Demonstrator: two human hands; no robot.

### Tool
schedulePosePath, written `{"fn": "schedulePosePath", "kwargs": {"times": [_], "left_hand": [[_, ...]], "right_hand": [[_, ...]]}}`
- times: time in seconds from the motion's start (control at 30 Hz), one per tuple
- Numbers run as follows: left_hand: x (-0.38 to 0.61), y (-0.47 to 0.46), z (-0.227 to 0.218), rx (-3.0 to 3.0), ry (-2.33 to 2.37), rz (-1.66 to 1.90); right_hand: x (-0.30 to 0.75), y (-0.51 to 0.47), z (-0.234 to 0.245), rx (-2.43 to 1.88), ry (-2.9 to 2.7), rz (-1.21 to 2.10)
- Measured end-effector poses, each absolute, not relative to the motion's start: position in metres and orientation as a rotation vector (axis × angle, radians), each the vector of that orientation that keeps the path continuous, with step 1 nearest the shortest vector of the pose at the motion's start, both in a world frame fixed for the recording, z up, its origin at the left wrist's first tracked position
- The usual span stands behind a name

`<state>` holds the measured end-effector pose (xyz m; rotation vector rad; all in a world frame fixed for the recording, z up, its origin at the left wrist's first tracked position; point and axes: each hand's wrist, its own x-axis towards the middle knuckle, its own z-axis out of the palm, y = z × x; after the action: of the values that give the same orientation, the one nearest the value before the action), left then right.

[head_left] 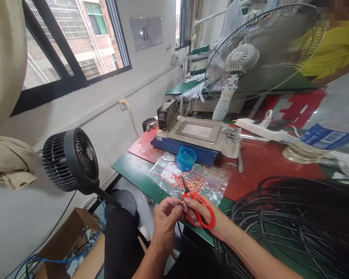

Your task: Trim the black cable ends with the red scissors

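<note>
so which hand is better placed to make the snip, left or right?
Right, probably. The right hand already has fingers through the red scissors, blades pointing up over the plastic sheet. The left hand pinches something small at the blades, too small to identify.

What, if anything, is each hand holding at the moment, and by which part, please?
The right hand holds the red scissors by their handle loops. The left hand pinches something at the blades, too small to identify.
</note>
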<state>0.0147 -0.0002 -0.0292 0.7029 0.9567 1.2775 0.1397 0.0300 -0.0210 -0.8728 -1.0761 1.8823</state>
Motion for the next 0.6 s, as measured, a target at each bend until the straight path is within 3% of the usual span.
{"fn": "schedulePosePath", "kwargs": {"times": [0.6], "left_hand": [[0.000, 0.002, -0.015, 0.872, 0.934, 1.081]], "right_hand": [[0.144, 0.031, -0.023, -0.831, -1.144, 1.965]]}}
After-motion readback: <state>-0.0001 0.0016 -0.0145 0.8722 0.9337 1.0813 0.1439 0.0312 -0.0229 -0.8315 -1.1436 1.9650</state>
